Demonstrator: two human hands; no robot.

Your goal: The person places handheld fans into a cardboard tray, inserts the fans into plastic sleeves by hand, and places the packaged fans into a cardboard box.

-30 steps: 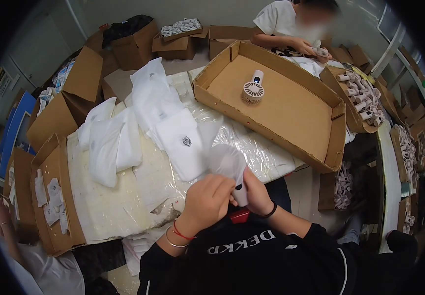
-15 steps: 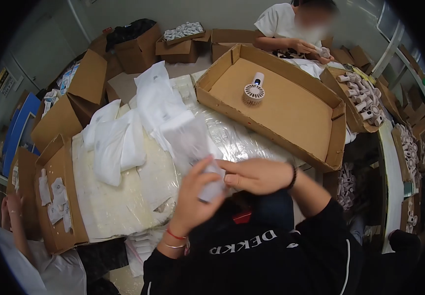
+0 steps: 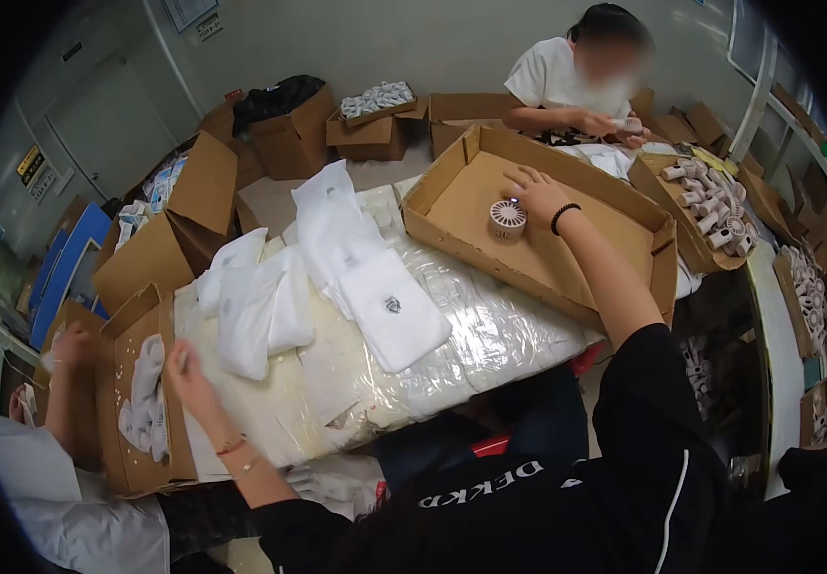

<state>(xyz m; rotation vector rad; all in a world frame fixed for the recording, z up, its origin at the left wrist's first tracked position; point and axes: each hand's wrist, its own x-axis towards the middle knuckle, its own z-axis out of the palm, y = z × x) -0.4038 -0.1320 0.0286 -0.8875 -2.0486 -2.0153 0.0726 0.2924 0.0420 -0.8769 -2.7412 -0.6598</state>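
Observation:
My right hand [image 3: 540,198] reaches into the large cardboard tray [image 3: 581,298], its spread fingers over the handle of a handheld fan [image 3: 507,220]. The fan's round slotted head shows; most of its handle is hidden under the hand. My left hand [image 3: 193,380] is slightly blurred beside the right wall of the smaller cardboard tray [image 3: 182,450] at left, fingers apart, with nothing seen in it. Several fans in white sleeves [image 3: 148,402] lie in that tray. Between my hands, a flat white pouch [image 3: 394,311] with a dark printed mark rests on the plastic-covered table [image 3: 480,330].
More white pouches [image 3: 260,306] lie on the table's left half. A co-worker [image 3: 566,91] handles a fan across the table, and another's arm [image 3: 71,383] is at far left. A box of bare fans [image 3: 715,206] stands at right; open cartons [image 3: 289,134] line the back.
My hands have parted: the left moved to the small tray, the right to the fan. The sleeved item they held now lies out of them. The view has shifted slightly.

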